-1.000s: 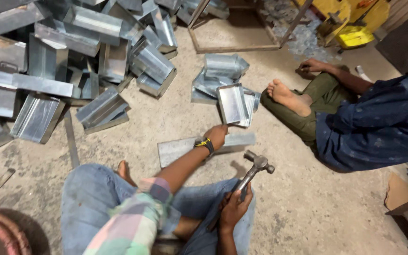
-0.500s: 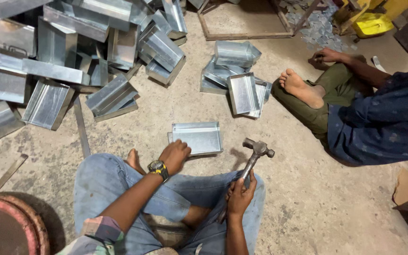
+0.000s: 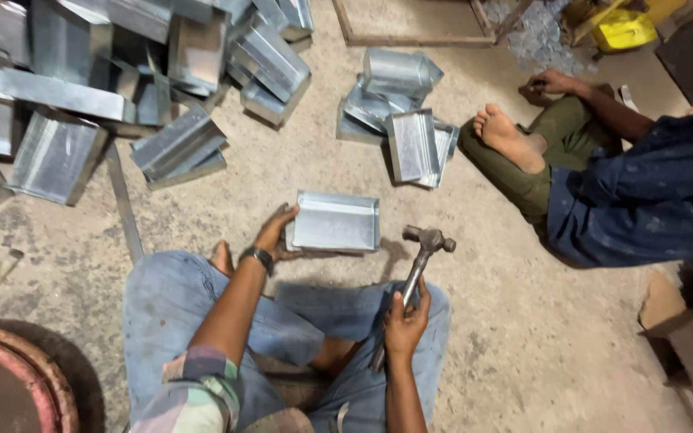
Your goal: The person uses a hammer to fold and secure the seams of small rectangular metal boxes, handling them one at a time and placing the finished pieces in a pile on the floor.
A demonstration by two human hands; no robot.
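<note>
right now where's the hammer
In the head view the hammer is right of centre, held upright in the right hand, just right of the metal tray.

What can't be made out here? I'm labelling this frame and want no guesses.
Head view only:
- Left hand: fingertips hidden behind the shallow grey sheet-metal tray.
- Steel claw hammer: lower handle hidden by the right hand.
- Round red rim: cut off by the frame edge.

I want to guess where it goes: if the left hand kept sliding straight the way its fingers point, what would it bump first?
The left hand already touches the shallow metal tray, so that comes first. Depth beyond is unclear.
</note>
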